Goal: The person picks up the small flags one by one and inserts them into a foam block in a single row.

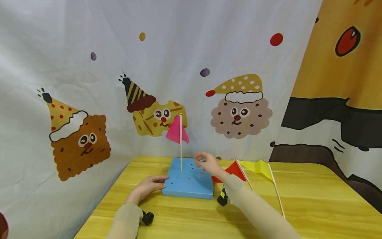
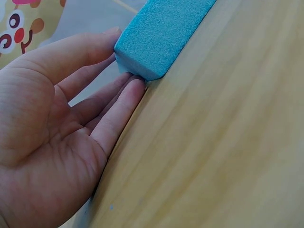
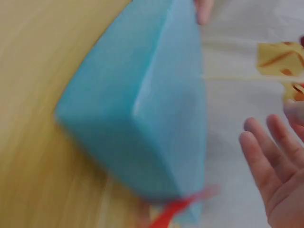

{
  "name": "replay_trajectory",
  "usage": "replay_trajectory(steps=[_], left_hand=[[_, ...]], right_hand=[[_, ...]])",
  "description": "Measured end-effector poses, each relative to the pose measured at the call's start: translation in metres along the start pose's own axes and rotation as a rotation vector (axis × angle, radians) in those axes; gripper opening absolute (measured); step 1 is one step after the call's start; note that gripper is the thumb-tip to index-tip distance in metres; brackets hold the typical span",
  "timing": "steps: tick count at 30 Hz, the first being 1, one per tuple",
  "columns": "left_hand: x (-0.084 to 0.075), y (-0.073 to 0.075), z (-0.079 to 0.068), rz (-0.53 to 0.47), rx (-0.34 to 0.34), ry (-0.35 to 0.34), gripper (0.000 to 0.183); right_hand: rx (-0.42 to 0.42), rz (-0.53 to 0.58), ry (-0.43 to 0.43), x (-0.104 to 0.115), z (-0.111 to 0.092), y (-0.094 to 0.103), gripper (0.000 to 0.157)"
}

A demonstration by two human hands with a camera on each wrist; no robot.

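As left hand (image 1: 147, 188) touches block (image 1: 194, 184), pink flag (image 1: 175, 132) upright in it

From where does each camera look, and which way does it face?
Head: on the head, facing forward and down at the blue block; left hand, right hand, sleeves show.
Left wrist: on that wrist, facing the block's corner; only the left hand shows.
Right wrist: on that wrist, facing the block; right hand and left fingers show.
Both wrist views share the block and table.
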State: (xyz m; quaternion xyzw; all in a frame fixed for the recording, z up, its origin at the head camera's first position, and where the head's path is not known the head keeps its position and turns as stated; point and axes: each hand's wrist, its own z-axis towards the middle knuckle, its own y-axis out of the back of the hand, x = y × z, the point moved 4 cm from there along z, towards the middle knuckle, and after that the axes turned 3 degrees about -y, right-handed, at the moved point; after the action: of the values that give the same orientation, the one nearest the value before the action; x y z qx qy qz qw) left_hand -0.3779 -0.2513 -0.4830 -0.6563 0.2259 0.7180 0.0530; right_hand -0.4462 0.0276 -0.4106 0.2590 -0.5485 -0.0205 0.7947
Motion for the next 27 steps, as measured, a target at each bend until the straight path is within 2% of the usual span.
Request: replay_trajectory(steps=[4,9,15,21,27], left_hand=[[0.001,0.000,0.001,-0.003,-0.002,0.003,0.049],[0.001,0.000,0.001,-0.008,-0.001,0.012,0.049],[-0.001,0.001,0.001,-0.003,-0.003,0.003,0.050],[-0.002,0.002,0.001,0.008,-0.004,0.010,0.052],[0.000,-0.001,0.002,0.000,-0.004,0.007,0.051]], right_hand=[[-0.019,0.038,-0.040,-0.010,-0.022,0.033,0.021],[-0.052,0.032,-0.084,-0.026,-0.046,0.075,0.029],[-0.012,0.061,-0.168,-0.046,-0.070,0.120,0.035],[0.045,0.029,-0.230,-0.064,-0.095,0.147,0.040],[0.026,-0.025,-0.315,-0.079,-0.109,0.163,0.040]])
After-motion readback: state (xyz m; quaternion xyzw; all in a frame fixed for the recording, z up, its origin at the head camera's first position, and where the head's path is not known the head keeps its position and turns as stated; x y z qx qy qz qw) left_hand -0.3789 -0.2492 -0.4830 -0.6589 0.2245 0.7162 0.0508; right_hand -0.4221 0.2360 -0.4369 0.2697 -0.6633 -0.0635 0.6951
